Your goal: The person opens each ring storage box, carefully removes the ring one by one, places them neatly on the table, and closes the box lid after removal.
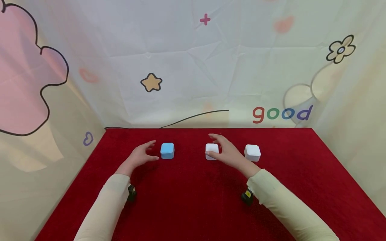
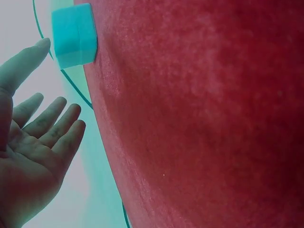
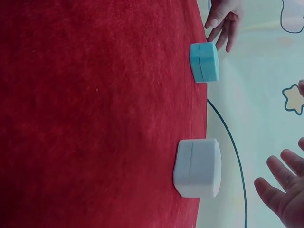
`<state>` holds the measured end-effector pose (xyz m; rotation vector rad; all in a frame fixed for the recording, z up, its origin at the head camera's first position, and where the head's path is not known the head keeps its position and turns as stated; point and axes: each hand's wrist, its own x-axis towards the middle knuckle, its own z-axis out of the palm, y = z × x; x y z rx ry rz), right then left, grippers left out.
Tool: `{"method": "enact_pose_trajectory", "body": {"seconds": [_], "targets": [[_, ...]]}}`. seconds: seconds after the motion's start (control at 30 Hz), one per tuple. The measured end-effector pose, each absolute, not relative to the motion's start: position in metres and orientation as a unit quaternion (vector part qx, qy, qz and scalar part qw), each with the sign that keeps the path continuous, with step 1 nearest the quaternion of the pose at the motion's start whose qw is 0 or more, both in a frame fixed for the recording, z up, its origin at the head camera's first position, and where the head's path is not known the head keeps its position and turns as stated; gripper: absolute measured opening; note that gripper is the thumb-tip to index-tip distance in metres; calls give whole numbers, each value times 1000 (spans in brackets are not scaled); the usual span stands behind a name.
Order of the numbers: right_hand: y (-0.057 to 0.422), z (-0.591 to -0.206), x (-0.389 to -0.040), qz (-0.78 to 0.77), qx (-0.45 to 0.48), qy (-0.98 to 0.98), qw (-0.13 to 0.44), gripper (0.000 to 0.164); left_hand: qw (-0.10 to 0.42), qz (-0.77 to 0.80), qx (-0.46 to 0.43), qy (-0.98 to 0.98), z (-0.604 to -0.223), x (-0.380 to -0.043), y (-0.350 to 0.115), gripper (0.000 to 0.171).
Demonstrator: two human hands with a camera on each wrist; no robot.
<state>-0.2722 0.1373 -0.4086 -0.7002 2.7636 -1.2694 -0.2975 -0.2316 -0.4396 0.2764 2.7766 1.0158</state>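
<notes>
Though creased — backdrop point(image 1: 181, 57) beyond blocks point(image 1: 167, 151), red tabletop point(image 1: 187, 197).

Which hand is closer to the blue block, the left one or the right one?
The left. The left hand is just to the left of the blue block; the right hand is farther off to its right, by the middle white block.

Left sleeve point(image 1: 104, 207) and right sleeve point(image 1: 289, 204): long, plain, cream. Left wrist unit point(image 1: 131, 193): compact, dark. Right wrist unit point(image 1: 247, 198): black, yellow marking.
</notes>
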Motion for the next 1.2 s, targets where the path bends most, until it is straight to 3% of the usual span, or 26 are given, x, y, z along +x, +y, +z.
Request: {"method": "enact_pose_trajectory", "body": {"seconds": [0.83,1.2], "targets": [[100,-415,-291,-435,-206,872,84,71,110,364,88,921,-445,-311,-223,74],[86,-419,-298,-405,-205,887,89,71,118,368,99,917,-448,-315,-223,77]]}}
